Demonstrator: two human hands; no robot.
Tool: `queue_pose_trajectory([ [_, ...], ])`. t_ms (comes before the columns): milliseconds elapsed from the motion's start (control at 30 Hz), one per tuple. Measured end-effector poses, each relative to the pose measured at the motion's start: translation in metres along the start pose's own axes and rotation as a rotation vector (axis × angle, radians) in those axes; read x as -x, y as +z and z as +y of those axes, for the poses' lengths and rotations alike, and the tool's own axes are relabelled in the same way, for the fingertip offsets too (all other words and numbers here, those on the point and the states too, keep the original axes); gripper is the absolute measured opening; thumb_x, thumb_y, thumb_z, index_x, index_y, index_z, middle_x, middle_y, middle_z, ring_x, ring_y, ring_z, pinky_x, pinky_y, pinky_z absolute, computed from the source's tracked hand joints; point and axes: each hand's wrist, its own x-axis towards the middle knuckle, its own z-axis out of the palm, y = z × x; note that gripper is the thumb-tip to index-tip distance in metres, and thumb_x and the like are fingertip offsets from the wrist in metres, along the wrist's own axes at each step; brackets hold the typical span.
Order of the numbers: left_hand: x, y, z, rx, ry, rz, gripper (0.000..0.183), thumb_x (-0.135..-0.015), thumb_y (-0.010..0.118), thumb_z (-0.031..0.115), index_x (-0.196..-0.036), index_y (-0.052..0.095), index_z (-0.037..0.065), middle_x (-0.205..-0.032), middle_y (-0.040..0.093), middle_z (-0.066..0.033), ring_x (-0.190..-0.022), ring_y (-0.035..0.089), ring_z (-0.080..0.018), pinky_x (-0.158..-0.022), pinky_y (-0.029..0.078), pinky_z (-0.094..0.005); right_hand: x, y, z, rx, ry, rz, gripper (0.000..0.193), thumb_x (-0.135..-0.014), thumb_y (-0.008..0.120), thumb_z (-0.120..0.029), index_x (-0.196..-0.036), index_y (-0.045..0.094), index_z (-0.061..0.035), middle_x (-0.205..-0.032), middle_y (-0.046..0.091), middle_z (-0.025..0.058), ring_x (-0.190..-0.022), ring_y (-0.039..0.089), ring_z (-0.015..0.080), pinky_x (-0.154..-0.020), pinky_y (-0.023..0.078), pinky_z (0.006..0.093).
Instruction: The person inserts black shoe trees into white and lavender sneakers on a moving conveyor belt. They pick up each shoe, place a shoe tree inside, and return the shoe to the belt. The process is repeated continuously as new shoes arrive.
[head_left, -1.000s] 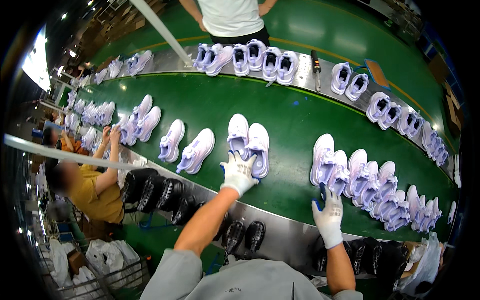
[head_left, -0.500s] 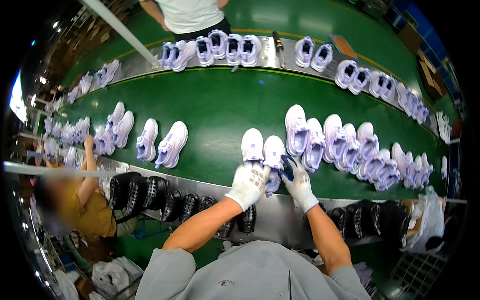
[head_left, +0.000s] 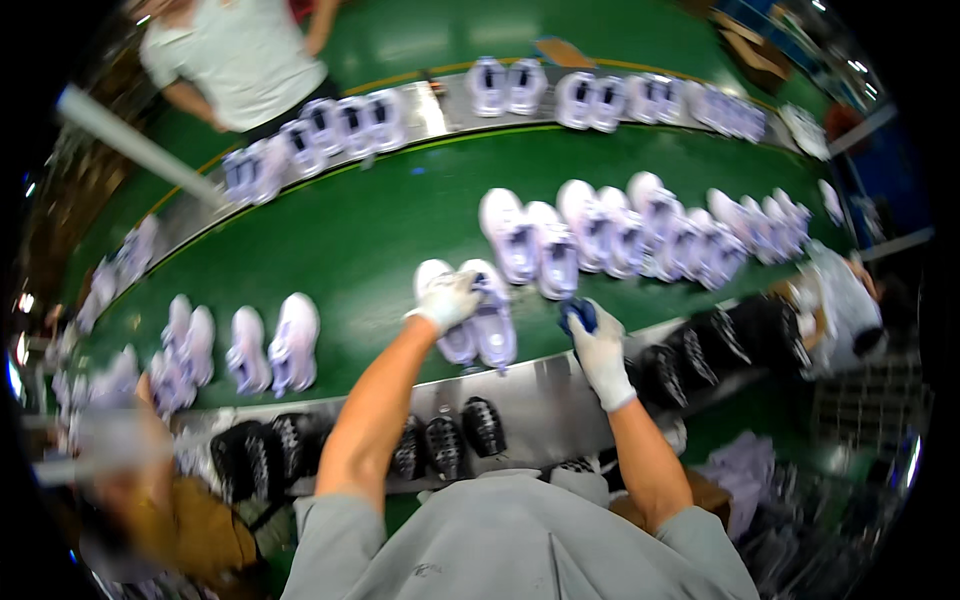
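A pair of white-and-lilac sneakers lies on the green table surface in front of me, toes pointing away: a left sneaker (head_left: 456, 343) and a right sneaker (head_left: 493, 330). My left hand (head_left: 446, 299), in a white glove, lies across the left sneaker and hides its middle. Its fingers are closed at the tongue of the right sneaker. Over the near metal edge, right of the pair, is my right hand (head_left: 601, 352), also gloved. Its fingers are bent around a dark blue bundle (head_left: 579, 317), perhaps cloth; blur hides its exact kind.
Several similar sneakers (head_left: 515, 238) stand to the right, others (head_left: 294, 343) to the left, and more (head_left: 592, 101) along the far metal ledge (head_left: 430, 110). Black ridged shoe-shaped pieces (head_left: 484, 427) sit on the near ledge (head_left: 556, 398). A person in white (head_left: 232, 62) stands opposite; another (head_left: 205, 525) is at left.
My view has swung, shifting the scene. My left hand has gone from the heel end of the sneakers onto their uppers. My right hand, with the blue bundle, is now farther from the pair.
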Motion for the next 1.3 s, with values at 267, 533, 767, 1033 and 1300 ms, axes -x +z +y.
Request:
queue_pose_trajectory([
  [267, 0.095, -0.023, 0.073, 0.095, 0.332, 0.584, 0.034, -0.080, 0.072, 0.011, -0.113, 0.068, 0.004, -0.107, 0.068, -0.0155, -0.107, 0.059, -0.0352, -0.097, 0.044, -0.0454, 0.115, -0.211, 0.071, 0.712, 0.248, 0.304, 0.037, -0.084, 0.074, -0.021, -0.114, 0.065, -0.0020, -0.107, 0.063, 0.0177, -0.103, 0.060, 0.0366, -0.089, 0.050, 0.0457],
  [533, 0.100, 0.027, 0.131, 0.286, 0.473, 0.348, 0.031, -0.080, 0.072, 0.014, -0.109, 0.068, 0.004, -0.098, 0.068, -0.0157, -0.096, 0.061, -0.0345, -0.089, 0.048, -0.0449, 0.115, -0.188, 0.084, 0.916, 0.364, -0.103, 0.064, -0.080, 0.078, -0.035, -0.131, 0.057, -0.0013, -0.115, 0.061, 0.0175, -0.110, 0.059, 0.0343, -0.096, 0.049, 0.0437],
  [767, 0.092, 0.047, 0.190, 0.594, 0.374, 0.218, 0.088, -0.078, 0.080, 0.036, -0.150, 0.039, 0.005, -0.144, 0.047, -0.0244, -0.133, 0.045, -0.0398, -0.113, 0.037, -0.0446, 0.104, -0.185, 0.007, 0.588, 0.173, -0.093, 0.050, -0.081, 0.077, -0.023, -0.122, 0.060, 0.0012, -0.107, 0.062, 0.0183, -0.102, 0.060, 0.0370, -0.091, 0.048, 0.0458],
  [1033, 0.097, 0.013, 0.090, 0.098, 0.015, 0.705, 0.069, -0.080, 0.072, 0.015, -0.143, 0.046, 0.001, -0.134, 0.053, -0.0241, -0.124, 0.051, -0.0401, -0.111, 0.037, -0.0481, 0.062, -0.037, -0.035, -0.175, 0.287, -0.510, 0.022, -0.088, 0.068, -0.018, -0.096, 0.066, 0.0020, -0.076, 0.063, 0.0193, -0.072, 0.062, 0.0306, -0.069, 0.048, 0.0437],
  [1300, 0.030, -0.007, 0.001, -0.132, 0.101, 0.094, 0.042, -0.083, 0.064, 0.020, -0.124, 0.060, 0.010, -0.104, 0.070, -0.0165, -0.096, 0.068, -0.0330, -0.088, 0.047, -0.0490, 0.008, 0.042, -0.043, 0.343, 0.241, -0.671, 0.041, -0.085, 0.071, -0.036, -0.096, 0.066, 0.0032, -0.085, 0.070, 0.0185, -0.081, 0.071, 0.0316, -0.072, 0.055, 0.0412],
])
